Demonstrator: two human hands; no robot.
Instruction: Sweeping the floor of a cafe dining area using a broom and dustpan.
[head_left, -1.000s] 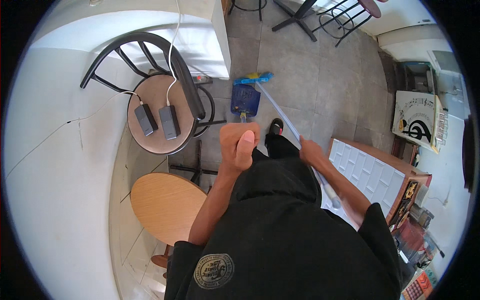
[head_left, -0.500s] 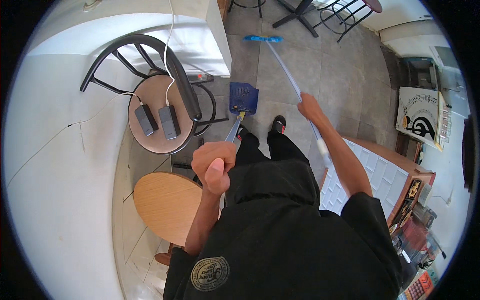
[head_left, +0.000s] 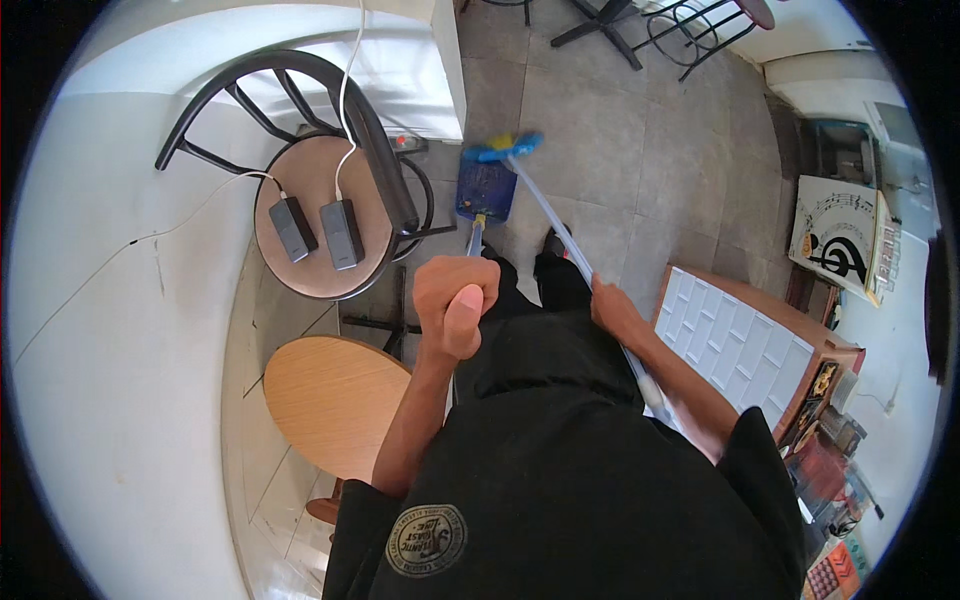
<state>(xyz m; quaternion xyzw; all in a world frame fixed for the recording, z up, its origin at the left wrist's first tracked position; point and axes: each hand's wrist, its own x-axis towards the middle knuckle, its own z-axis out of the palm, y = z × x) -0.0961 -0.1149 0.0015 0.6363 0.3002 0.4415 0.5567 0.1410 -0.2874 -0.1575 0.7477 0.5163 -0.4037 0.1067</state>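
Observation:
My left hand is closed around the top of the handle of a long-handled dustpan. Its dark blue pan lies on the floor ahead of my feet, with a yellow joint where the handle meets it. In my right hand is the pale handle of a broom, the fingers wrapped round the pole. The broom's blue and yellow head is at the far lip of the pan, slightly blurred. Any dirt at the lip is too small to make out.
On the left a round-seated chair bears two dark power adapters with white cables. A round wooden table stands by my left arm. At right is a counter with a white tiled panel. Table legs stand on the grey floor ahead.
My right hand has drawn the broom back toward me, its head coming from the far floor to the dustpan. My left hand has shifted slightly right and up.

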